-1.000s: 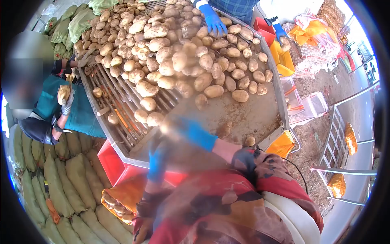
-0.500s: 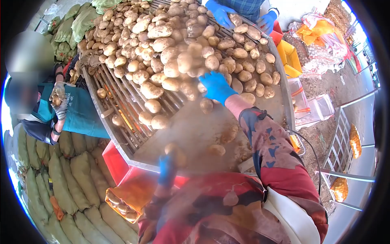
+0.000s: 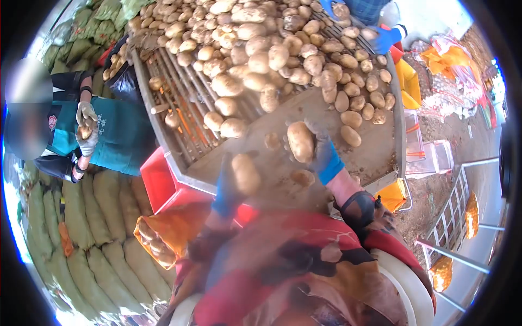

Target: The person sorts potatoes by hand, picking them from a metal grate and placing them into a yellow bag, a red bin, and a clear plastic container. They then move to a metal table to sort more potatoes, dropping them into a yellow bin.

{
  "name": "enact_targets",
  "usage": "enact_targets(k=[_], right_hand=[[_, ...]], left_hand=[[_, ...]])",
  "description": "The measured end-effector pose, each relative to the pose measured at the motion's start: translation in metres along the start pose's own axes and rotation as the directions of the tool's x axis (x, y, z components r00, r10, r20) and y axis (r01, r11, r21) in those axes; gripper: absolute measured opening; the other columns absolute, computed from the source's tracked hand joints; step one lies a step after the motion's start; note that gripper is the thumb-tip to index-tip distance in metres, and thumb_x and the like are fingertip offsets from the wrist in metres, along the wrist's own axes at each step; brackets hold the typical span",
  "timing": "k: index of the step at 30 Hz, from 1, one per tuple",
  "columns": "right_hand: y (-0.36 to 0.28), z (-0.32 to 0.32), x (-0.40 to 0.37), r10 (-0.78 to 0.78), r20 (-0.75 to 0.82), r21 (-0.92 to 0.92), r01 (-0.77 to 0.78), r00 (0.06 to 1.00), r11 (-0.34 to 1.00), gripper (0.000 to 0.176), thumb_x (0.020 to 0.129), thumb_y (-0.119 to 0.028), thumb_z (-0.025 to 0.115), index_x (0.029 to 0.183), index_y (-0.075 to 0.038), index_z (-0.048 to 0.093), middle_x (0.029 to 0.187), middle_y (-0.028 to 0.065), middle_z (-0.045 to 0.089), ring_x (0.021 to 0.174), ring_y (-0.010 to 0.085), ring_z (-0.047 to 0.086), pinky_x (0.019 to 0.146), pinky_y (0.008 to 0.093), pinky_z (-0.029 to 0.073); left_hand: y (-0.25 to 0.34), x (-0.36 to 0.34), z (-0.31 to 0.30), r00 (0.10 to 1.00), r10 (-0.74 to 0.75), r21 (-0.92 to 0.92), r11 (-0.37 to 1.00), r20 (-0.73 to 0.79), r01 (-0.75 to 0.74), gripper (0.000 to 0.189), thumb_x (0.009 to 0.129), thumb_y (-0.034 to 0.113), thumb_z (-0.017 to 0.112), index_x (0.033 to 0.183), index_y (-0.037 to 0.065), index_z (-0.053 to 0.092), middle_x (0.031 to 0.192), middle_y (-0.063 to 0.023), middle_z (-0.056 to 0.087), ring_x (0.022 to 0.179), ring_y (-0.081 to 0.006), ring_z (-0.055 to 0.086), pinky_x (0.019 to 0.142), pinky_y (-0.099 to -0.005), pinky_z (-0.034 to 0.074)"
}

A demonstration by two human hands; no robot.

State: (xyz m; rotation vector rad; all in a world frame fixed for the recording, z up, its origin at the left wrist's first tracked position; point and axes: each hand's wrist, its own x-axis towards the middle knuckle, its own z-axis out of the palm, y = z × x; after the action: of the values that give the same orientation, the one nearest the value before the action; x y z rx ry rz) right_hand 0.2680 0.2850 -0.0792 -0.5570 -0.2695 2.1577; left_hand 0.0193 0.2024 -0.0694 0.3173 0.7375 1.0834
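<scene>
Above the near edge of the sorting table [image 3: 261, 142], my right hand [image 3: 325, 155] in a blue, dirt-stained glove is closed on a large potato [image 3: 300, 142]. Smeared by motion, my left hand [image 3: 224, 187] is gloved too and has a second potato [image 3: 246, 174] at its fingers, in front of my body. A small potato [image 3: 272, 140] and a darker one [image 3: 302, 177] lie on the flat board between and below the hands. Beyond them a big heap of potatoes [image 3: 239, 43] covers the slats and the back of the table.
An orange mesh bag [image 3: 187, 225] with potatoes hangs at my left by a red crate [image 3: 159, 182]. A co-worker in a teal apron [image 3: 117, 133] stands left. Another person's blue-gloved hand [image 3: 385, 39] is at the far right. Full sacks [image 3: 106, 228] lie lower left; a yellow crate [image 3: 408, 84] stands right.
My right hand has drawn back from the heap toward me and now holds a large potato. My left hand has risen slightly with its potato. The view has shifted, moving the table right and up.
</scene>
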Motion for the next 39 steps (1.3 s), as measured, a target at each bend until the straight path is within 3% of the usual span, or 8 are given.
enact_targets(k=[4,6,8,10,22,26,34,39], right_hand=[[0.022,0.017,-0.014,0.162,0.302,0.108,-0.202,0.939,0.973,0.053,0.092,-0.042,0.055,0.122,0.002,0.055,0.103,0.0168,0.066,0.088,0.026,0.067,0.073,0.0395,0.057],[0.047,0.029,-0.021,-0.222,0.201,-0.531,0.296,0.954,0.794,0.054,0.094,-0.044,0.052,0.123,0.001,0.054,0.106,0.0168,0.065,0.091,0.0278,0.066,0.076,0.0411,0.057],[0.057,0.041,-0.021,-0.258,0.111,-0.569,0.274,0.96,0.775,0.052,0.095,-0.044,0.049,0.125,-0.001,0.053,0.11,0.0161,0.064,0.095,0.0285,0.065,0.08,0.0424,0.056],[0.067,0.054,-0.027,0.191,-0.039,0.071,-0.188,0.981,0.98,0.049,0.098,-0.041,0.046,0.127,-0.002,0.052,0.115,0.0148,0.062,0.1,0.0282,0.064,0.085,0.0435,0.055],[0.104,0.107,-0.026,0.207,0.1,-0.288,-0.171,0.973,0.942,0.038,0.098,-0.021,0.048,0.131,-0.003,0.051,0.127,0.0104,0.057,0.12,0.0201,0.053,0.101,0.0344,0.043],[0.125,0.153,-0.035,0.157,0.359,-0.848,0.251,0.92,0.466,0.04,0.094,-0.013,0.054,0.132,-0.003,0.05,0.131,0.0105,0.054,0.122,0.0207,0.051,0.102,0.0329,0.041],[0.165,0.109,0.023,0.193,0.693,-0.547,0.681,0.695,-0.487,0.058,0.082,-0.019,0.067,0.136,-0.008,0.048,0.128,0.0194,0.053,0.111,0.0375,0.054,0.097,0.0433,0.043],[0.194,0.083,0.024,0.274,0.558,-0.534,0.592,0.783,-0.604,0.084,0.078,-0.024,0.069,0.15,-0.011,0.026,0.117,0.021,0.056,0.099,0.0417,0.057,0.082,0.0499,0.048]], left_hand=[[0.006,-0.018,0.018,0.999,-0.021,-0.03,0.999,0.03,0.021,0.074,0.096,0.059,0.034,0.129,-0.006,0.047,0.094,-0.0152,0.066,0.078,-0.0264,0.066,0.069,-0.0362,0.057],[0.005,-0.032,0.018,1.0,-0.002,-0.039,0.999,0.003,0.002,0.075,0.095,0.059,0.034,0.13,-0.006,0.046,0.095,-0.0159,0.066,0.079,-0.0271,0.066,0.069,-0.0365,0.057],[0.0,-0.033,-0.003,0.996,0.069,0.0,0.998,-0.061,-0.069,0.075,0.095,0.06,0.035,0.13,-0.006,0.046,0.096,-0.016,0.066,0.08,-0.0278,0.066,0.07,-0.0371,0.056],[-0.006,-0.044,-0.021,0.987,0.114,0.029,0.993,-0.112,-0.111,0.072,0.096,0.057,0.036,0.13,-0.006,0.047,0.098,-0.0158,0.066,0.081,-0.0269,0.066,0.072,-0.0365,0.056],[-0.007,-0.118,-0.038,0.972,0.204,0.07,0.978,-0.114,-0.197,0.052,0.1,0.041,0.04,0.129,-0.001,0.05,0.109,-0.0141,0.065,0.09,-0.0212,0.064,0.08,-0.0334,0.054],[0.001,-0.153,-0.019,0.977,0.21,-0.147,0.966,-0.044,-0.214,0.046,0.099,0.035,0.045,0.129,0.001,0.05,0.111,-0.0116,0.064,0.095,-0.0186,0.062,0.083,-0.0314,0.052],[-0.024,-0.205,-0.077,0.913,0.342,-0.226,0.893,-0.223,-0.389,0.047,0.097,0.035,0.048,0.131,0.002,0.048,0.119,-0.0117,0.06,0.106,-0.021,0.059,0.095,-0.0358,0.047],[-0.035,-0.253,-0.111,0.611,0.535,0.103,0.795,-0.583,-0.598,0.032,0.099,0.025,0.041,0.113,0.0,0.055,0.104,-0.0102,0.062,0.095,-0.0197,0.061,0.085,-0.0307,0.049]])
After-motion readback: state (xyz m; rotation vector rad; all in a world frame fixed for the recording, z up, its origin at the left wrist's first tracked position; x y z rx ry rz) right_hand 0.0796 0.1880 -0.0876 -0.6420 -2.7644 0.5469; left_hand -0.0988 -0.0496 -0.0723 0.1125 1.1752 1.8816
